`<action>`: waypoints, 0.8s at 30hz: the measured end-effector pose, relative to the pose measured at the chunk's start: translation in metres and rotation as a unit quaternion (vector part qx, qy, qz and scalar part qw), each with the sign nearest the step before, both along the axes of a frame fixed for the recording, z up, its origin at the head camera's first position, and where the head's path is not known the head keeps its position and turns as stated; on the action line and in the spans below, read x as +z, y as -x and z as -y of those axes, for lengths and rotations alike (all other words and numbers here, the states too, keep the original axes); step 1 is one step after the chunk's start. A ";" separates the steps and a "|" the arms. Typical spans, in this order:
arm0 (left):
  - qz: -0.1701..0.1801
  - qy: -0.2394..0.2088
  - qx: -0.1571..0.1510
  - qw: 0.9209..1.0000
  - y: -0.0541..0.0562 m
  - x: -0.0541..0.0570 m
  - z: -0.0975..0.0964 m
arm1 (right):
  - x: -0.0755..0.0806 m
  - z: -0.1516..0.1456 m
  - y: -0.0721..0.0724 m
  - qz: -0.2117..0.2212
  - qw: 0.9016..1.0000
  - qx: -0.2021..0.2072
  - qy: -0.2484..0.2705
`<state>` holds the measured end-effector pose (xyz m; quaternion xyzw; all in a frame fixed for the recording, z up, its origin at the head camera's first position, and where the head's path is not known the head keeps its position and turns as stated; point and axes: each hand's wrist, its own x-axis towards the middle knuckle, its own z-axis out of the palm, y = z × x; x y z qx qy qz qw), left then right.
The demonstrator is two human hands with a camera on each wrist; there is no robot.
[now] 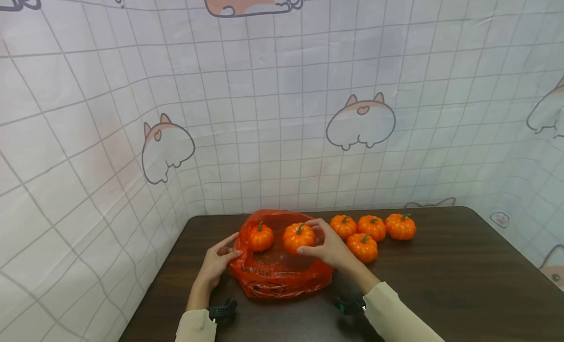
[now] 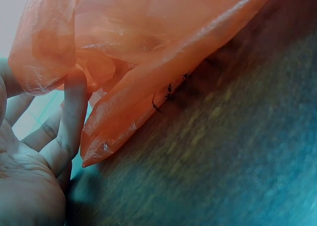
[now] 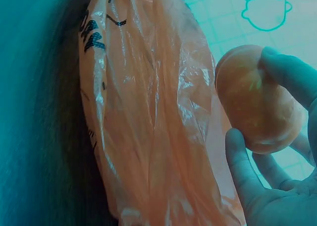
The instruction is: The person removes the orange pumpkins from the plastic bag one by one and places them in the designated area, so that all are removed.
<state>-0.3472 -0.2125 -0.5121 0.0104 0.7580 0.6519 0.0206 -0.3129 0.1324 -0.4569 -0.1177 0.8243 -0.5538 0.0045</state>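
Observation:
A red plastic bag [image 1: 282, 278] with dark print lies on the table, its mouth spread wide. At its left rim my left hand [image 1: 217, 263] holds the edge between thumb and fingers; the left wrist view shows the fingers [image 2: 74, 107] against the thin film of the bag [image 2: 148, 62]. My right hand [image 1: 328, 246] grips a small orange pumpkin [image 1: 299, 238] with a green stem over the bag's opening. Seen from the right wrist, thumb and fingers go round this pumpkin [image 3: 257, 99] beside the bag's wall [image 3: 153, 107]. Another pumpkin [image 1: 261, 237] sits inside the bag, toward the left.
Several more orange pumpkins [image 1: 371, 228] stand grouped on the dark wooden table [image 1: 440, 283], just right of the bag. A white grid-patterned cloth [image 1: 273, 111] with cartoon dogs hangs behind the table and along its sides. Each wrist carries a dark strapped device [image 1: 223, 310].

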 end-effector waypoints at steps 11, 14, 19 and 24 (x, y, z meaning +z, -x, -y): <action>-0.001 0.001 -0.001 1.000 0.000 0.000 0.000 | 0.002 -0.019 -0.016 0.005 1.000 0.004 0.002; -0.001 -0.003 -0.004 1.000 -0.001 -0.001 0.000 | 0.002 -0.025 -0.020 0.003 1.000 0.008 -0.002; -0.004 -0.007 -0.012 1.000 -0.001 -0.002 0.001 | 0.001 -0.035 -0.026 0.008 1.000 0.014 -0.003; -0.005 -0.006 -0.011 1.000 -0.001 -0.002 0.001 | 0.001 -0.043 -0.030 0.007 1.000 0.016 -0.005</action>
